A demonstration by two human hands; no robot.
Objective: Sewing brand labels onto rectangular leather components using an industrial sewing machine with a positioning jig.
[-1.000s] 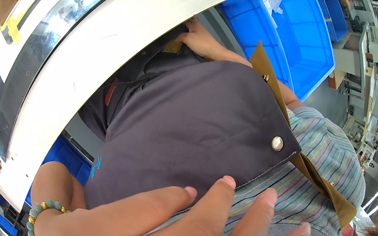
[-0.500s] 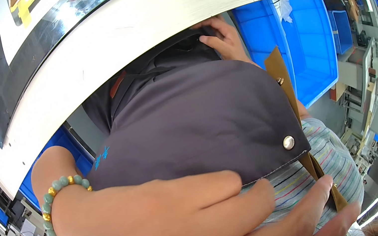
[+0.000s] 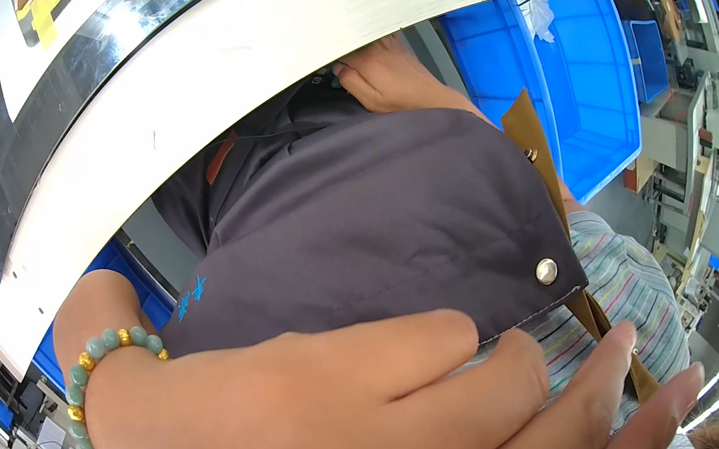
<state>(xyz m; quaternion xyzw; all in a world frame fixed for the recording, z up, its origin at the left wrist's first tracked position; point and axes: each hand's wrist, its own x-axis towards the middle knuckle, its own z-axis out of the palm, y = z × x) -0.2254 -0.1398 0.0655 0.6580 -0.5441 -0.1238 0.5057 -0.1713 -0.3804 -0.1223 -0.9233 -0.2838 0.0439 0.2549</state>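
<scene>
Since before: right hand slid further under white counter edge – grip hidden | left hand lower centre, fingers spread flat, pinning dark grey fabric, grasping nothing

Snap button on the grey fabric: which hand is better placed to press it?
Probably the left hand: its fingers lie just under the snap button. The right hand is far up at the white table edge.

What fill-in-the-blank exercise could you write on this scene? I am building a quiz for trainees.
1. The left hand, with a bead bracelet on its wrist, lies flat on the dark ____ fabric apron.
2. The right hand reaches under the ____ curved table edge.
3. The round metal snap button sits near the apron's ____ corner.

Missing words: grey; white; lower right
</scene>
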